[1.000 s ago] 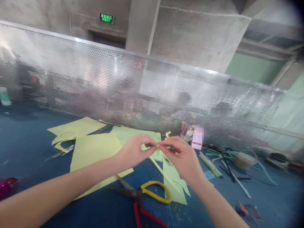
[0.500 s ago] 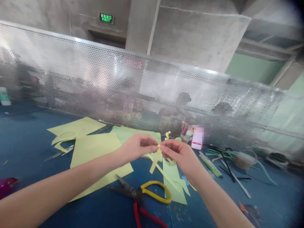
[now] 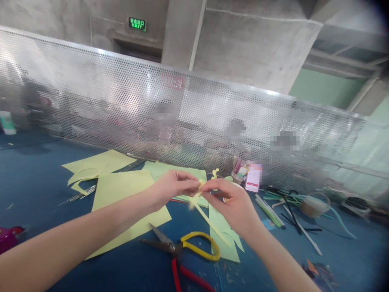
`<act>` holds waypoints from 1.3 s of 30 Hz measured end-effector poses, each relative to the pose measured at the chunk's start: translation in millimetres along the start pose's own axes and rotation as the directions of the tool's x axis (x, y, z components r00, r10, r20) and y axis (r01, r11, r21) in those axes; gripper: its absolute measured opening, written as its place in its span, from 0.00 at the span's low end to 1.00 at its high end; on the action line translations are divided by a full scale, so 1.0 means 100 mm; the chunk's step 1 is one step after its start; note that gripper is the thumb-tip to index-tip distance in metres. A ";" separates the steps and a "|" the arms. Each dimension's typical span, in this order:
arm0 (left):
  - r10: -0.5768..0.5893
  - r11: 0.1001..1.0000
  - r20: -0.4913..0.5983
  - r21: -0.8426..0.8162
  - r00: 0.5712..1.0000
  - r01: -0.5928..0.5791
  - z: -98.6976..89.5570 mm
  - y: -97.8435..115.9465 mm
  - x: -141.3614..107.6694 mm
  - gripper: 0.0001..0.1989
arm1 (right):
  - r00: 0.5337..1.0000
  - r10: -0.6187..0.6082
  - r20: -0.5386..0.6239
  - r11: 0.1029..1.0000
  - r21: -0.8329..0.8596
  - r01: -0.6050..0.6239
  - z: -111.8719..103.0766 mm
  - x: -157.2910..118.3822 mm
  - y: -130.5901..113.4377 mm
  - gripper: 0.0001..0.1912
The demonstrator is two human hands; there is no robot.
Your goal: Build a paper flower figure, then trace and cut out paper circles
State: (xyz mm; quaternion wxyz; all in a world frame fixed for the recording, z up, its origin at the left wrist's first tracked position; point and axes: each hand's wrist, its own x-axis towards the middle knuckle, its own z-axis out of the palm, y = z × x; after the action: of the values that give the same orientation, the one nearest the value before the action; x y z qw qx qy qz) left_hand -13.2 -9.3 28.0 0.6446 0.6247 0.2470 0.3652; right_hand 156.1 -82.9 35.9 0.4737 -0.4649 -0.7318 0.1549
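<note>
Between the fingertips of both hands is a narrow yellow paper strip (image 3: 196,198), its lower end blurred as it hangs. My left hand (image 3: 174,187) pinches it from the left, thumb against fingers. Pressed close on the other side, my right hand (image 3: 228,198) also pinches the strip. Below them another thin pale strip (image 3: 212,226) lies slantwise over a light green paper piece (image 3: 225,237). Scissors (image 3: 174,248) with one yellow and one red handle rest on the table, blades parted. A large yellow-green sheet (image 3: 121,198) lies under my left forearm.
More cut paper (image 3: 100,164) lies at the back left. Towards the right are a phone (image 3: 253,178), green and white pens (image 3: 272,213), black and green strips, and a small basket (image 3: 313,206). A perforated metal screen (image 3: 127,101) borders the blue table (image 3: 36,178); people sit behind it.
The strip's hanging end has swung up and looks shorter beneath my fingers. My right fingers have shifted slightly left along the strip, and both hands stay together.
</note>
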 end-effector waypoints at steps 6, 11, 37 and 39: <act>-0.007 0.999 -0.023 0.033 1.000 0.008 0.04 0.00 -0.04 0.06 | 0.994 0.099 -0.044 0.995 0.027 -0.098 0.03 0.00 0.02 0.04; 0.096 0.992 0.036 0.075 0.995 -0.098 0.04 -0.01 -0.03 0.07 | 0.990 0.122 -0.067 0.991 0.073 -0.117 0.04 0.00 0.02 0.05; 0.259 0.819 0.066 0.514 0.964 -0.255 0.04 -0.02 -0.05 0.08 | 0.982 0.187 -0.030 0.980 0.070 -0.185 0.05 0.04 0.03 0.08; 0.247 0.844 0.051 0.479 0.968 -0.241 0.06 -0.03 -0.05 0.07 | 0.981 0.189 -0.050 0.980 0.079 -0.185 0.05 0.05 0.03 0.08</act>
State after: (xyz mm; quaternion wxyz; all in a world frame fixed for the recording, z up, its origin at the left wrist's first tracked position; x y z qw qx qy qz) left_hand -11.4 -17.3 25.3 0.4157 0.7893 0.2527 0.3747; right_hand 152.5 -76.6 34.0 0.4948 -0.5181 -0.6647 0.2121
